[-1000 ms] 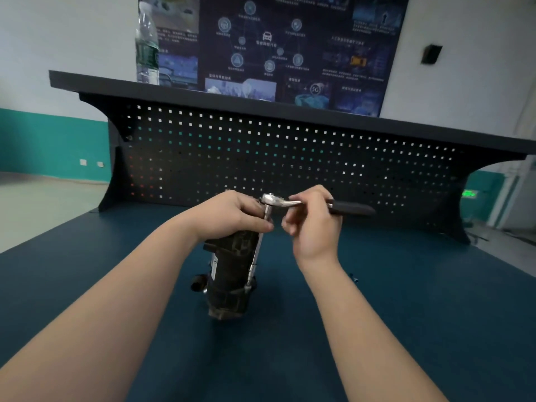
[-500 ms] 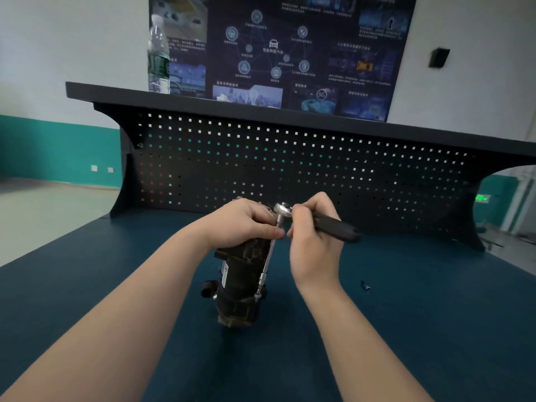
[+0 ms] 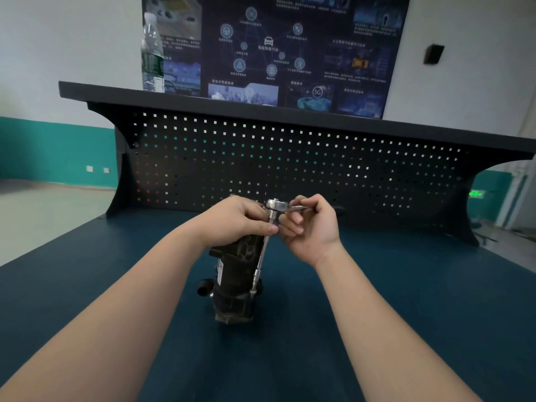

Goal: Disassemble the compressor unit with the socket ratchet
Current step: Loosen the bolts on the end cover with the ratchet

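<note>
While the left hand [image 3: 236, 219] grips the top of the compressor unit [image 3: 236, 281] standing upright on the table [image 3: 406, 300], the right hand [image 3: 311, 227] holds the socket ratchet [image 3: 278, 205] handle, its extension reaching down the unit's side.

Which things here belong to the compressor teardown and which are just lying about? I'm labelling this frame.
In use:
compressor unit, gripped on top by the left hand
socket ratchet with its long extension, handle held by the right hand

Lying about:
water bottle on the shelf
wall poster
pegboard
</note>
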A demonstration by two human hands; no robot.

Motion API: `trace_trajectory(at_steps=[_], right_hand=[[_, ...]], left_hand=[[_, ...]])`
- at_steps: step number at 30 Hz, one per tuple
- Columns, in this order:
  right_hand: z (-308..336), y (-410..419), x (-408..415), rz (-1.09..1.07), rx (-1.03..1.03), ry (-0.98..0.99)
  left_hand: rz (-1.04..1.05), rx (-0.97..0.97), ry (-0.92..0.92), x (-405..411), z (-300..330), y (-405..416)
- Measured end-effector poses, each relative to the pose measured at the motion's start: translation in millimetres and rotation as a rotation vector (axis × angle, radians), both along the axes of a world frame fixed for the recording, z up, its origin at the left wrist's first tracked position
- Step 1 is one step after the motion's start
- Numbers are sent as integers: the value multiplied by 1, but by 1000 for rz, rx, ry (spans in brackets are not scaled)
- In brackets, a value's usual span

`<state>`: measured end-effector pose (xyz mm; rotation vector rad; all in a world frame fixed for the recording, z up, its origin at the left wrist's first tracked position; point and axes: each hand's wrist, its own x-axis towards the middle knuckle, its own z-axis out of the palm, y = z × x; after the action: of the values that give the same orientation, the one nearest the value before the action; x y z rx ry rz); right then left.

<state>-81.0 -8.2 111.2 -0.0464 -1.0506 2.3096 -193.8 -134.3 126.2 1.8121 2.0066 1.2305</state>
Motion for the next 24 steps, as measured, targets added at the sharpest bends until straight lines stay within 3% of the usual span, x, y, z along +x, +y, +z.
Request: trace_trajectory(at_steps=[2,5,7,8,12,14,17,19,21,22,24], right_hand=[[0,-8,1,-178,71,42],[-8,-34,8,-687,615,92],[-11,-43,9,-803,916,62],[-8,-41,9,-768,906,57],[5,-14,3,-171,139,60],[7,-5,-3,-90,-18,-21],[8,-11,-3,-274,155,39],[-2,-22,2,-615,578,84],[-11,-32,3,-780,880,97],[-10,-32,4,-758,864,100],[-3,-24,3,-561,552,126]], left_hand=[[17,10,10,-2,-1,3],[32,-4,15,-3,-1,6],[3,4,-1,-2,0,4],[-13,1,0,-2,-1,3],[62,-63,138,-4,-3,5],[69,-58,116,-1,-2,7],[108,-24,104,1,1,10],[136,-25,123,0,1,11],[116,-39,112,0,0,11],[93,-45,89,0,0,9],[41,-49,43,1,1,7]])
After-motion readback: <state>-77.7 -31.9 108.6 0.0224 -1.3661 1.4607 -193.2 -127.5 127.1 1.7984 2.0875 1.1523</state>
